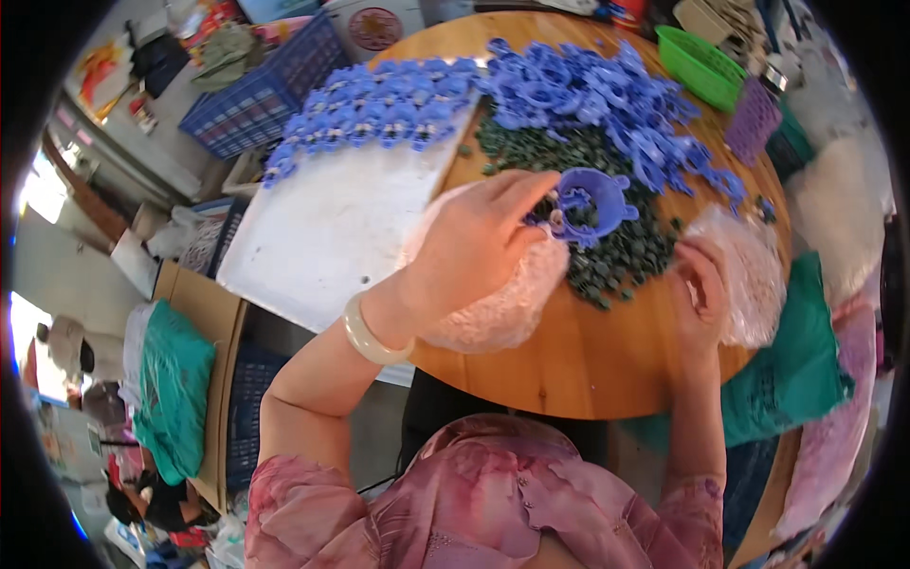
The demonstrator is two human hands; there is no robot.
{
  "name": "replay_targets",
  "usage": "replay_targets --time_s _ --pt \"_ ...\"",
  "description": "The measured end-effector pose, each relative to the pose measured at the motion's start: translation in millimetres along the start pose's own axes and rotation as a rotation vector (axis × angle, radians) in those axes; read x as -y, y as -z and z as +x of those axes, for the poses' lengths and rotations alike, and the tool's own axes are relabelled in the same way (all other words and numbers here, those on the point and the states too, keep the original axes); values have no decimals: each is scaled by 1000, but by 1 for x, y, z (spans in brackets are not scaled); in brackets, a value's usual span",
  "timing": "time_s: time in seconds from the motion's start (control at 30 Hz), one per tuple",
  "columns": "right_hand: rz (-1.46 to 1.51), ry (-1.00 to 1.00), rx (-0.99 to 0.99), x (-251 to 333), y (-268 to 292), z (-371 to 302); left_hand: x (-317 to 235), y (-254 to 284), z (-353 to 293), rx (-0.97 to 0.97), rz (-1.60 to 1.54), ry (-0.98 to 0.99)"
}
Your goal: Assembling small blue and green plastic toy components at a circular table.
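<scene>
Over the round wooden table, my left hand (474, 232), with a pale bangle on its wrist, pinches a blue plastic cup-like ring part (616, 204) with small tabs on its rim. Beneath that hand lies a see-through bag of small pale pink pieces (493, 318). My right hand (701, 284) is closed at the table's right side, fingers curled toward the thumb. It is beside a second bag of pale pink pieces (754, 275); anything between its fingertips is too small to make out. Dark green small pieces (626, 256) are heaped between my hands.
Loose blue parts (588, 95) pile up at the far side of the wooden table (540, 384). Similar parts stand in rows (379, 104) on a white board (322, 223) at left. A green basket (701, 66) and a purple holder (754, 119) sit at far right.
</scene>
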State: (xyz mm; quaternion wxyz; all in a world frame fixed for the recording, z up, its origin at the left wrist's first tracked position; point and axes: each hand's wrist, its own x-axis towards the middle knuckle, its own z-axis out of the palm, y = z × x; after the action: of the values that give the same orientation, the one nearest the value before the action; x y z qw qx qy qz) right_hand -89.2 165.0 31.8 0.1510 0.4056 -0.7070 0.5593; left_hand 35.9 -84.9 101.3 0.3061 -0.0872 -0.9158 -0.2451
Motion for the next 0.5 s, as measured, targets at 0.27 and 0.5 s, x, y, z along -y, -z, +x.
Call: replay_targets --time_s 0.27,0.5 --pt "-53 -165 189 -20 -9 -8 102 108 -43 -369 268 388" --pt "-87 -207 268 -20 -15 -4 235 155 -127 -404 644 820"
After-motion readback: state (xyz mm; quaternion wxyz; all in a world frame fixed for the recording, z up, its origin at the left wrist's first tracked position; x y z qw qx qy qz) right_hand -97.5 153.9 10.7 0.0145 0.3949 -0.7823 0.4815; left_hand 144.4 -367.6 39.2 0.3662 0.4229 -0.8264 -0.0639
